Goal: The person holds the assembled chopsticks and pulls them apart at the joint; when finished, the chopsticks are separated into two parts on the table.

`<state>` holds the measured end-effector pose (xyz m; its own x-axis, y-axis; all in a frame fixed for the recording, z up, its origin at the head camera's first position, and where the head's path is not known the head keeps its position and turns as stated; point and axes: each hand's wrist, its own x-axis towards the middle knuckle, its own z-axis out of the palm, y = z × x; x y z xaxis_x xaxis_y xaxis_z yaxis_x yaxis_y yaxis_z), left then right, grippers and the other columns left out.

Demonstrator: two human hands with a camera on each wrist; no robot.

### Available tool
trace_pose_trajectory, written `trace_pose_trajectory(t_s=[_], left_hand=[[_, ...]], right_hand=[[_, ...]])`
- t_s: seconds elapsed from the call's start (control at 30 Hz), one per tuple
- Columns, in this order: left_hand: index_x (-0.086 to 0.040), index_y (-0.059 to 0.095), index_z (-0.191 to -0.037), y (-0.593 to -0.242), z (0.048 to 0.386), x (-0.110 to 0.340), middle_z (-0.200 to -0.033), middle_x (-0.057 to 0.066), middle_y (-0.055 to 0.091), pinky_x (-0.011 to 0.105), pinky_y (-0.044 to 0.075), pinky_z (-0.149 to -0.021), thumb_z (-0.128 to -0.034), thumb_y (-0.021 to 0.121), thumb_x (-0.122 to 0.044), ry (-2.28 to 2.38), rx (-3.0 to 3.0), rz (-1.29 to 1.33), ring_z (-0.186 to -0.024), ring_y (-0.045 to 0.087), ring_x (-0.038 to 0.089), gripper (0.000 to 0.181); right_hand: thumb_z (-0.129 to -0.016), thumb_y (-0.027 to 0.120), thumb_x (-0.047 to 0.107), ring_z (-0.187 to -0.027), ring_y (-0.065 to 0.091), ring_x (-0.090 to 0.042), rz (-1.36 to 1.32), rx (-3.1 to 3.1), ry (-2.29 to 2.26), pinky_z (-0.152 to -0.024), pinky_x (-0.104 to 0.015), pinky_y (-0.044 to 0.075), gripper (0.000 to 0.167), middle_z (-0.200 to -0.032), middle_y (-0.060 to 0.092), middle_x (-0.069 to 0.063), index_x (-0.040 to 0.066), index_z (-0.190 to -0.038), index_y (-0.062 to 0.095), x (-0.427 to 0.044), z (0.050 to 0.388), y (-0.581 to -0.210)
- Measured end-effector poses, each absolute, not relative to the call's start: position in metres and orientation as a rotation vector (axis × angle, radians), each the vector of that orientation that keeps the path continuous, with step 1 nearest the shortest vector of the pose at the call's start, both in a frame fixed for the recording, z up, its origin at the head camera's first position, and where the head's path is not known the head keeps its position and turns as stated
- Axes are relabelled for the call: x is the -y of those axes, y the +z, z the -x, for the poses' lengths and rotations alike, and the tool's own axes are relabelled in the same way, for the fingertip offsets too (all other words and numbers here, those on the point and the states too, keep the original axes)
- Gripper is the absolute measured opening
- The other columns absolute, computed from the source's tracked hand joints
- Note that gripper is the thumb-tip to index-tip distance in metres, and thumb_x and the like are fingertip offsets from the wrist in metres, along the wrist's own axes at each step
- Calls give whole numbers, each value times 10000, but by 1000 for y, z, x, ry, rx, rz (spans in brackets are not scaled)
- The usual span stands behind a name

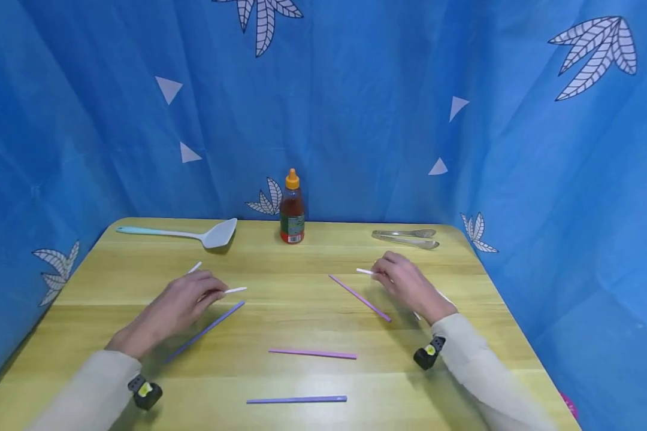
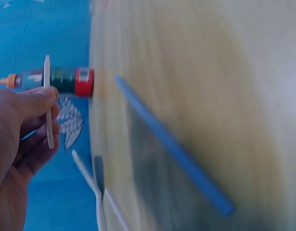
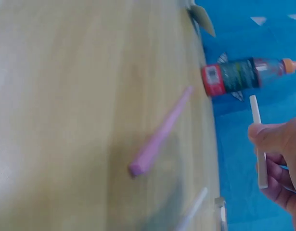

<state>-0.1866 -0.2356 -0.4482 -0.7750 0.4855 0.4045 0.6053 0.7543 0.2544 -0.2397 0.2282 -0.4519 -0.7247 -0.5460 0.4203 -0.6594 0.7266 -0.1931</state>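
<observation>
"Grip on the left side: wide or narrow?"

"Narrow. The left hand [image 1: 175, 305] pinches a white stick [image 1: 235, 290] between thumb and fingers."

"How does it sit there?"

"Crosswise, gripped partway along. One end juts past the fingertips toward the middle of the table [image 1: 296, 323]; the left wrist view shows the other end passing in front of the curled fingers."

"And the right hand [image 1: 407, 287]?"

"Narrow too, pinching another white stick [image 1: 365, 271]. One end points toward the table's middle; the right wrist view shows the rest running down past the thumb."

"What lies close by?"

"A blue stick [image 1: 205, 332] slants just beside the left hand, and a third white stick [image 1: 194, 267] shows in part beyond it. Near the right hand, a pink stick [image 1: 359, 297] slants. White ends [image 1: 445, 297] show around the right wrist; I cannot tell whether they are one stick or two."

"Nearer the person?"

"A second pink stick [image 1: 313, 354], then a second blue stick [image 1: 296, 400]."

"Far edge?"

"Spatula [image 1: 220, 234] left, bottle [image 1: 292, 215] upright between, tongs [image 1: 404, 234] right."
</observation>
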Motion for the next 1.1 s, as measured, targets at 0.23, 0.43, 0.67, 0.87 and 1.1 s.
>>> trace_pose_trajectory(t_s=[0.23, 0.43, 0.67, 0.87, 1.1], left_hand=[[-78, 818, -1141, -443, 209, 246, -1084, 52, 785, 480, 632, -920, -1003, 762, -29, -530, 2737, 829, -1040, 737, 257, 157], [-62, 805, -1172, -441, 231, 229, -1077, 47, 772, 487, 619, -934, -1041, 715, -30, -558, 2803, 847, -1034, 719, 262, 162], [-57, 788, -1149, -448, 256, 216, -1076, 62, 780, 494, 614, -955, -1032, 722, -17, -549, 2800, 885, -1036, 715, 269, 141], [-69, 773, -1064, -465, 270, 214, -1015, 67, 756, 487, 616, -924, -1012, 734, 4, -525, 2815, 953, -987, 714, 262, 98], [-82, 772, -1021, -479, 270, 215, -968, 51, 733, 475, 622, -879, -985, 757, 15, -518, 2813, 995, -936, 711, 249, 105]], right_hand=[[-1002, 789, 82, -898, 668, -218, -926, 2611, 551, -813, -413, 603, 74, -1003, 705, -68, 47, -1067, 795, -228, 261, -449], [-1019, 758, 51, -942, 670, -244, -908, 2656, 548, -854, -428, 602, 99, -1036, 705, -90, 38, -1107, 801, -204, 274, -454], [-1038, 730, 42, -983, 678, -229, -996, 2712, 562, -883, -391, 612, 132, -1072, 710, -83, 42, -1161, 779, -163, 285, -461], [-1048, 719, 49, -1040, 698, -264, -1108, 2721, 509, -961, -416, 610, 96, -1075, 714, -81, 65, -1126, 773, -127, 287, -471], [-1052, 715, 53, -1013, 700, -235, -1178, 2749, 498, -946, -370, 616, 92, -1059, 717, -66, 76, -1101, 789, -104, 288, -486]])
